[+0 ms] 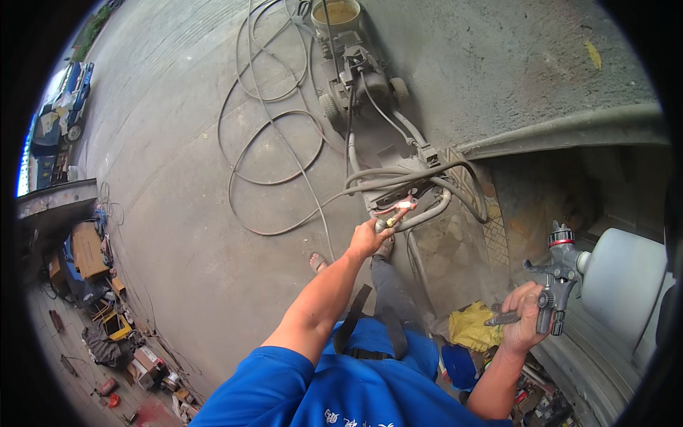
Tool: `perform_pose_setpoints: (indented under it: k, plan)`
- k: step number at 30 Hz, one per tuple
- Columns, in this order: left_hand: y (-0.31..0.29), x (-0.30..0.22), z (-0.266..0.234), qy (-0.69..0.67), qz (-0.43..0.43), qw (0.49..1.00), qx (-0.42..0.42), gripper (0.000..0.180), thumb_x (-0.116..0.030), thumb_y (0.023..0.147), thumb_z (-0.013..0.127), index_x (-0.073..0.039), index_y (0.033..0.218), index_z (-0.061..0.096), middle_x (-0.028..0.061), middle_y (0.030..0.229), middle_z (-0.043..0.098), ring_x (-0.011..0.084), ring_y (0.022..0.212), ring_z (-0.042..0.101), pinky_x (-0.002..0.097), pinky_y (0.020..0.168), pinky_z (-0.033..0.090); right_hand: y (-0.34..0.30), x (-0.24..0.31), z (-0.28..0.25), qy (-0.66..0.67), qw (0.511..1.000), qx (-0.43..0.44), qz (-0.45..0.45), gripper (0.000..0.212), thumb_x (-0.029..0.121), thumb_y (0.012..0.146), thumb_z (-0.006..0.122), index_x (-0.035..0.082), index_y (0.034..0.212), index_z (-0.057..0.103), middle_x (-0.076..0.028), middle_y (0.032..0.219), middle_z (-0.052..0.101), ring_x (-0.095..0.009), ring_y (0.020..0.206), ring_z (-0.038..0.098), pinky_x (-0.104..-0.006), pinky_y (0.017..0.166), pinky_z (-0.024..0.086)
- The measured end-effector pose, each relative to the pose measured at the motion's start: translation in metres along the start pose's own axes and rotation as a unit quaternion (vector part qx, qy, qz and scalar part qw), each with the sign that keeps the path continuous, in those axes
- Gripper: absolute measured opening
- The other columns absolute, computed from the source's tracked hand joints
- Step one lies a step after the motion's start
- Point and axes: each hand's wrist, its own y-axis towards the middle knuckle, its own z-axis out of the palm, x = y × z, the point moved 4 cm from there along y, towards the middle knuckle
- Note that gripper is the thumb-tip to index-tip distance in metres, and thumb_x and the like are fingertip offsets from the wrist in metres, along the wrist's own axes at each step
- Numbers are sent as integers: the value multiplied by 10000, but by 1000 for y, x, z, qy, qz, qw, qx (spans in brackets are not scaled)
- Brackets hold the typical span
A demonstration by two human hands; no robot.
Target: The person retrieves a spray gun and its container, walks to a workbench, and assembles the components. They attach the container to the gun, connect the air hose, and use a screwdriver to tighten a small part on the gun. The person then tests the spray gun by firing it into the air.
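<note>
My left hand (366,238) is closed around a small red-and-brass hose fitting (395,215), in front of the hose-draped handle of a wheeled compressor. What its fingers cover is hidden. Out at the right, my right hand (523,317) grips a dark grey spray gun (562,267) with a red ring near its tip. A large whitish paint cup (622,281) is attached to the gun and points to the right. The gun's narrow dark end sticks out left of my fingers.
The dusty compressor (363,78) stands ahead with a bucket (338,14) at its far end. A long hose (235,167) lies looped on the concrete. Tools and boxes (135,356) clutter the left side. Near my right arm are a yellow bag (473,326) and a metal ledge (569,130).
</note>
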Motion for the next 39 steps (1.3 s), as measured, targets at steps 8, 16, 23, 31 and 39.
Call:
perform_pose_setpoints:
  k: [8,16,23,31,39]
  plan:
    - [-139,-59,-219,-139,225,959,-106,270,-185,799,814,-11,785,609,68,604,575,134,548,518,319,537,450,37,48,270,299,915,271,-16,364,222,1003,507,106,679,388,-20,640,365,-134,563,396,-296,464,434]
    - [-247,-29,-502,-232,361,874,-229,201,-130,794,792,-10,929,705,88,621,606,152,523,548,314,520,455,-74,141,623,366,793,475,-107,286,153,1002,560,54,747,476,-22,612,415,-137,531,463,-303,422,445]
    - [-283,51,-676,-358,286,850,-258,243,-212,831,760,16,854,679,81,616,581,92,602,484,324,547,432,-170,184,835,273,755,596,-33,414,202,971,648,71,625,462,-47,573,464,-113,467,446,-261,432,396]
    - [-219,172,-886,-400,204,815,-366,233,-209,855,715,1,829,618,31,599,505,88,608,454,325,562,412,-184,126,1119,281,688,668,45,221,100,983,566,13,786,516,-91,606,519,-122,464,472,-271,402,410]
    - [-113,216,-1142,-473,142,799,-344,293,-232,921,738,-111,724,558,-48,594,522,59,530,508,252,490,405,-127,128,1421,182,717,666,97,140,86,961,569,-38,1023,584,-144,822,644,-190,644,654,-305,485,542]
